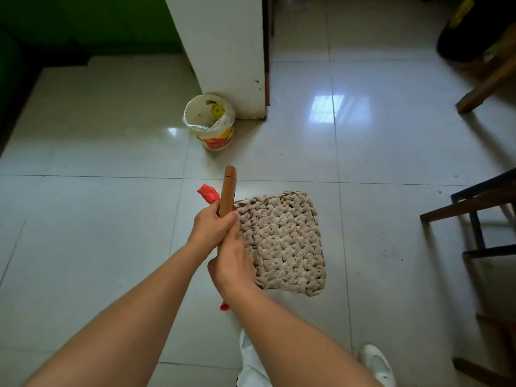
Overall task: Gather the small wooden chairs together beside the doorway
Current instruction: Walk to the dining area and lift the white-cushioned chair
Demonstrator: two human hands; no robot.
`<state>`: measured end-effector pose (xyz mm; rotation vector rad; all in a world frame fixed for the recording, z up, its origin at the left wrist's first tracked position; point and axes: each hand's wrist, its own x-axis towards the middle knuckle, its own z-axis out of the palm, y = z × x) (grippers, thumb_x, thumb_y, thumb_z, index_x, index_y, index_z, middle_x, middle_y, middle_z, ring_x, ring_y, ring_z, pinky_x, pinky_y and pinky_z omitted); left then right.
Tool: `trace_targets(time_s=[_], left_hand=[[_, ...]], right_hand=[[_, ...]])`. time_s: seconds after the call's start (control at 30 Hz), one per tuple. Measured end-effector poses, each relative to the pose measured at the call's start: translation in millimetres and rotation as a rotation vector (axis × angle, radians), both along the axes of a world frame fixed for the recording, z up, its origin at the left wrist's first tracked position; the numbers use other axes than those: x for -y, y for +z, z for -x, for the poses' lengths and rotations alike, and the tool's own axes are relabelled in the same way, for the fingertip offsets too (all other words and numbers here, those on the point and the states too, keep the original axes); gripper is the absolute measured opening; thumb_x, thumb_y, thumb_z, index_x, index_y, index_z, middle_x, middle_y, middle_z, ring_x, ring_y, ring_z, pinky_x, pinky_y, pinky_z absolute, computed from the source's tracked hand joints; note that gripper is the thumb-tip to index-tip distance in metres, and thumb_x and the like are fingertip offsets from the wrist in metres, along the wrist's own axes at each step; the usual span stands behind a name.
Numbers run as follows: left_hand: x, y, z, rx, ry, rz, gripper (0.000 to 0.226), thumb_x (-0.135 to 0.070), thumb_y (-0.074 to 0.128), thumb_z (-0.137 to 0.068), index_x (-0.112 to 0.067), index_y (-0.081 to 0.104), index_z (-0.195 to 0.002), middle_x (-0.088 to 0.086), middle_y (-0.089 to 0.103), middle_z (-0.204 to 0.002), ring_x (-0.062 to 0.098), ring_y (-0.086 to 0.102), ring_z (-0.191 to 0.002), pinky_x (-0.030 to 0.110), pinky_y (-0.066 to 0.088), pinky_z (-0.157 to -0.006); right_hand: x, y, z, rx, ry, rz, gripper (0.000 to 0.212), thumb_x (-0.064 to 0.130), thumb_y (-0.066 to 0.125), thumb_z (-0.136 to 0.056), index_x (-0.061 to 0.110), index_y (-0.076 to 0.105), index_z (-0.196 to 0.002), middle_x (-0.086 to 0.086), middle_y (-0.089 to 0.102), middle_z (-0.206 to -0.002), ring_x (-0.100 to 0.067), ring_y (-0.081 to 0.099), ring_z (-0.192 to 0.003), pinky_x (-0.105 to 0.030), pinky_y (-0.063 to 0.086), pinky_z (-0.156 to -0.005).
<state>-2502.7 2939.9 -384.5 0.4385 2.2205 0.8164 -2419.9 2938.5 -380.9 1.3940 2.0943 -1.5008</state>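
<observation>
A small wooden chair hangs in front of me, seen from above. Its brown backrest rail (229, 188) points away from me and its seat is covered by a beige woven cushion (284, 241) tied on with red cloth strips (208, 193). My left hand (210, 227) and my right hand (233, 261) are both clasped around the backrest rail, the left one farther along it. The chair's legs are hidden under the cushion. A doorway opening (349, 37) lies ahead on the right of the white wall end (231, 57).
A white plastic bucket (210, 121) lined with a bag stands against the wall end. Dark wooden furniture legs (474, 219) stand at the right edge, with more wooden legs (485, 88) at the upper right. My white shoes (377, 364) are on the glossy tiled floor (97, 219).
</observation>
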Motion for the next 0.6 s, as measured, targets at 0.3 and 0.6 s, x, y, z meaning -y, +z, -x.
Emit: trace_targets(time_s=[0.3,0.6], left_hand=[[36.2,-5.4,51.7,0.106,-0.092,0.044,0.04,-0.044,0.052,-0.09,-0.019,0.055,-0.121,0.005,0.064,-0.097,0.023,0.064,-0.086,0.029,0.056,-0.06],[60.1,-9.8,76.9,0.009,-0.02,0.111,0.033,-0.043,0.046,-0.092,-0.014,0.061,-0.095,0.013,0.067,-0.09,0.029,0.065,-0.086,0.046,0.056,-0.082]], right_hand=[[36.5,-6.5,41.3,-0.019,-0.067,-0.031,0.087,0.008,0.05,-0.081,0.036,-0.002,-0.145,-0.006,0.052,-0.125,-0.031,0.057,-0.107,-0.043,0.046,-0.083],[51.4,-21.0,59.0,-0.18,-0.183,0.307,0.058,0.018,0.056,-0.078,0.031,0.031,-0.13,0.014,0.054,-0.087,-0.001,0.055,-0.062,-0.018,0.042,-0.049]])
